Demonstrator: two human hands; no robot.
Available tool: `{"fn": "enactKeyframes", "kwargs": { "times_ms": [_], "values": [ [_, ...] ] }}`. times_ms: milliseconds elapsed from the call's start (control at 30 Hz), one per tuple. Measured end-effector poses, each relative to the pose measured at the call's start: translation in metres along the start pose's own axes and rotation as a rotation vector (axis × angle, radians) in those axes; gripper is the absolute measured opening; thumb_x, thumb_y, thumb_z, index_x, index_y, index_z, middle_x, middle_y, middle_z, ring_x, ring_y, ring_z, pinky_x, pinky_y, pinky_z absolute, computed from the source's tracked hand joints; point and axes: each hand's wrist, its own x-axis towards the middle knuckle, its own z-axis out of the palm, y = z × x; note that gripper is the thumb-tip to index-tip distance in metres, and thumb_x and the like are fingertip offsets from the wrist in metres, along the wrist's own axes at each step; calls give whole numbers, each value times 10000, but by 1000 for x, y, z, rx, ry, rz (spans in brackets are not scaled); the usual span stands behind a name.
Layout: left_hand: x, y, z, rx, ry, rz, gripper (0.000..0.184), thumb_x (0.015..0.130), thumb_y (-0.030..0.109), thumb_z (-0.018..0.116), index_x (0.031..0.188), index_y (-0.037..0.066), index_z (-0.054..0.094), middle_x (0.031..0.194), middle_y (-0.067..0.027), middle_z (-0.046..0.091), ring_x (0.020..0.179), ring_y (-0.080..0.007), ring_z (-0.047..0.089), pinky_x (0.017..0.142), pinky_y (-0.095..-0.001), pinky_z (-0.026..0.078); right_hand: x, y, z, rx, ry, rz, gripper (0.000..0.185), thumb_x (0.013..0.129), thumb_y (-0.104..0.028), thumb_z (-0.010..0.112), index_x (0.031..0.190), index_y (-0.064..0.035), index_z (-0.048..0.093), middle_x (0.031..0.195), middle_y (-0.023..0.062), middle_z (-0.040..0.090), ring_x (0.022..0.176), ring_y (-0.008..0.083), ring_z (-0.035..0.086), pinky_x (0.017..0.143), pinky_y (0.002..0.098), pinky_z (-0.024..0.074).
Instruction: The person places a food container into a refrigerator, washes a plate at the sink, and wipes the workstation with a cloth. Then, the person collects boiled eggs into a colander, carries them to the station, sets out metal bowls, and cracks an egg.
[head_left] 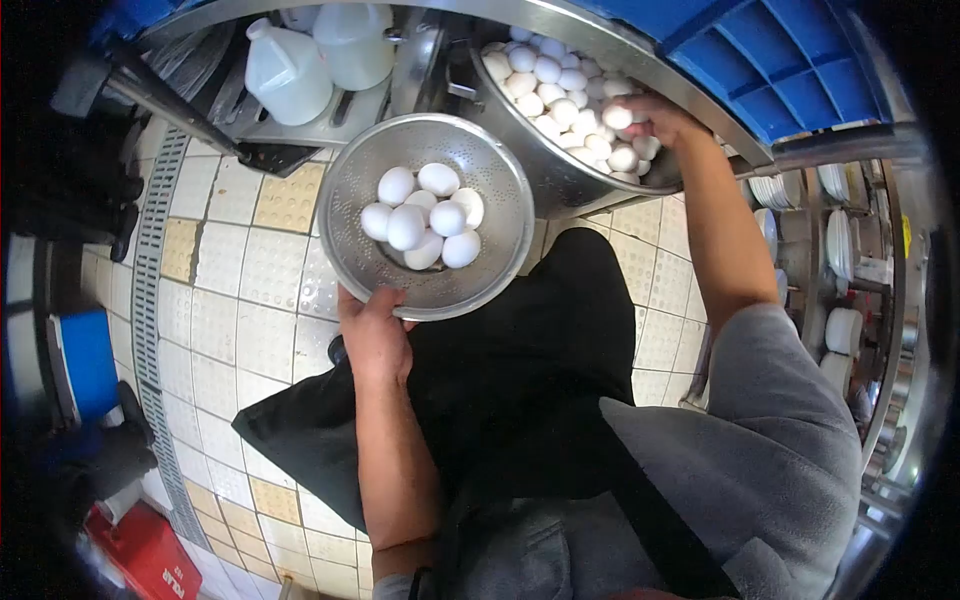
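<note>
My left hand (378, 335) grips the near rim of a perforated metal colander (345, 265), thumb over the edge. Several white eggs (406, 227) lie together in the bottom of the colander. Over to the right, my right hand (655, 118) reaches into a large steel pot (560, 190) heaped with many white eggs (548, 95). Its fingers are closed around one egg (617, 117) at the right side of the heap. The colander is held level just to the left of the pot, above the floor.
Two translucent plastic jugs (290, 80) stand on a low shelf at the upper left. Blue crates (760, 60) sit above the pot. Stacked white dishes (840, 240) fill a rack at right. A drain grate (150, 330) crosses the tiled floor; a red box (150, 555) lies lower left.
</note>
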Motion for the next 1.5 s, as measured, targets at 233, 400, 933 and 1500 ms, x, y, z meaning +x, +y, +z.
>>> {"fn": "enactKeyframes", "kwargs": {
  "times_ms": [233, 400, 933, 1500],
  "values": [
    [0, 4, 3, -67, -62, 2, 492, 717, -22, 501, 1208, -5, 475, 992, -123, 596, 721, -172, 615, 479, -259, 500, -88, -35, 72, 678, -507, -244, 456, 855, -24, 635, 1289, -22, 494, 1182, 148, 609, 1064, 297, 626, 896, 398, 554],
    [6, -3, -1, -21, -75, -38, 509, 722, -37, 481, 1230, -16, 456, 1030, -140, 586, 760, -197, 637, 507, -273, 540, -148, -71, 151, 101, -494, -315, 486, 740, 16, 745, 1184, -75, 569, 1068, 49, 654, 987, 150, 627, 848, 314, 541],
    [-3, 1, -3, -76, -17, 33, 462, 719, -45, 505, 1180, -47, 471, 890, -109, 596, 573, -161, 569, 406, -250, 422, -71, -54, 70, -729, -60, -479, 249, 866, -205, 671, 1057, -49, 639, 931, 61, 670, 872, 166, 615, 747, 324, 513],
    [2, 0, -11, -24, -74, 30, 539, 704, -60, 470, 1242, -37, 445, 1035, -137, 587, 738, -200, 627, 518, -277, 529, -31, 0, 40, -794, -542, -239, 599, 754, -282, 787, 1299, -168, 564, 1174, 129, 547, 1140, 274, 510, 988, 343, 402]
  ]
}}
